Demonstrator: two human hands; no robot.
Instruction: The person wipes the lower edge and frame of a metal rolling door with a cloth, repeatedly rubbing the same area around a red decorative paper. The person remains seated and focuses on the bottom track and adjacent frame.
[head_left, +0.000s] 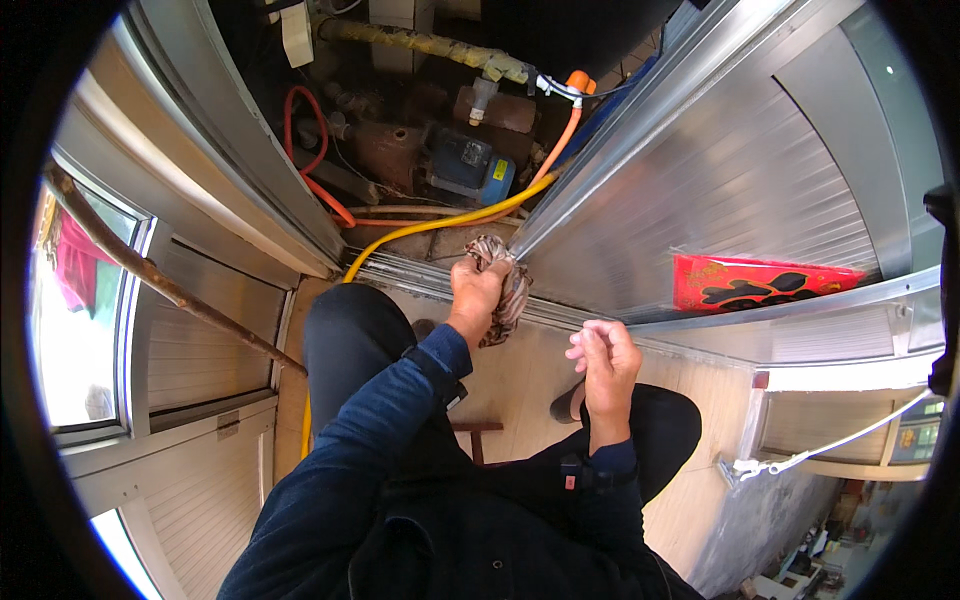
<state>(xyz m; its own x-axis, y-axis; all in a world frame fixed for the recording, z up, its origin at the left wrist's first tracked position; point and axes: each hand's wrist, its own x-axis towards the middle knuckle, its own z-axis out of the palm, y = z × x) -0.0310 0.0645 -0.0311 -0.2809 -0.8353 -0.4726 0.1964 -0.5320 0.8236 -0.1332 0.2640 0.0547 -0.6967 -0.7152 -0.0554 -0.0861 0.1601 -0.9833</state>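
Observation:
My left hand grips a crumpled, brown-and-white patterned cloth and holds it at the lower end of the metal door frame's edge, above the sliding-door track. Part of the cloth hangs down below my fingers. To the right, my right hand is raised over the tiled floor with its fingers loosely curled; nothing shows in it. The ribbed metal door panel stands beyond it, with a red decorated paper on its lower part.
A yellow hose crosses the threshold at the left. Behind the opening lie a blue-and-black motor pump, an orange hose and a wrapped pipe. A wooden stick leans at the left. Under me is part of a brown stool.

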